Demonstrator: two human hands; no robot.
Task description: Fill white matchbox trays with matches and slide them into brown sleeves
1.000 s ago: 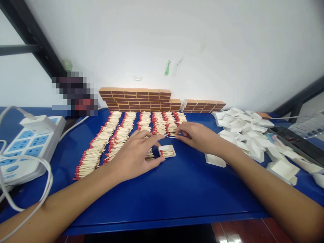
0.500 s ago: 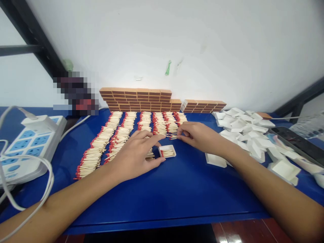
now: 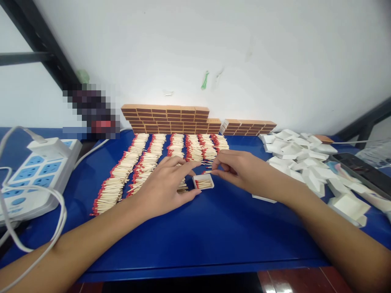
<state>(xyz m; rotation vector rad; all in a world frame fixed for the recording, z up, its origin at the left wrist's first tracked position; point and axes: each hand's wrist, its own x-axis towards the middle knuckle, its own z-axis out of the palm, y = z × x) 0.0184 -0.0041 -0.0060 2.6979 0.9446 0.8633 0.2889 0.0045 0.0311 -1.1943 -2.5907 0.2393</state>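
While the right hand (image 3: 241, 171) pinches a few matches (image 3: 207, 171) between thumb and fingertips, just above the far right corner of the small white tray (image 3: 203, 182), the left hand (image 3: 163, 188) rests flat on the blue table (image 3: 195, 232) with loose, half-curled fingers; its thumb and forefinger touch the left side of the tray and hold it in place. I cannot tell exactly how many matches are in the pinch. The tray lies in the middle of the table, already holding some matches with the red heads to the left.

I judge that the pinched matches could slip or fan out, because they are thin and gripped only at one end, and then fall beside the tray. If the left hand presses too lightly, the light tray could slide away. The left palm lies over the near end of the rows of matches (image 3: 143, 165), so a small shift of the wrist could scatter them.

Further out, stacked matchbox sleeves (image 3: 166, 120) stand at the far wall, a heap of empty white trays (image 3: 301, 156) lies at the right, and a power strip (image 3: 36, 171) sits at the left.
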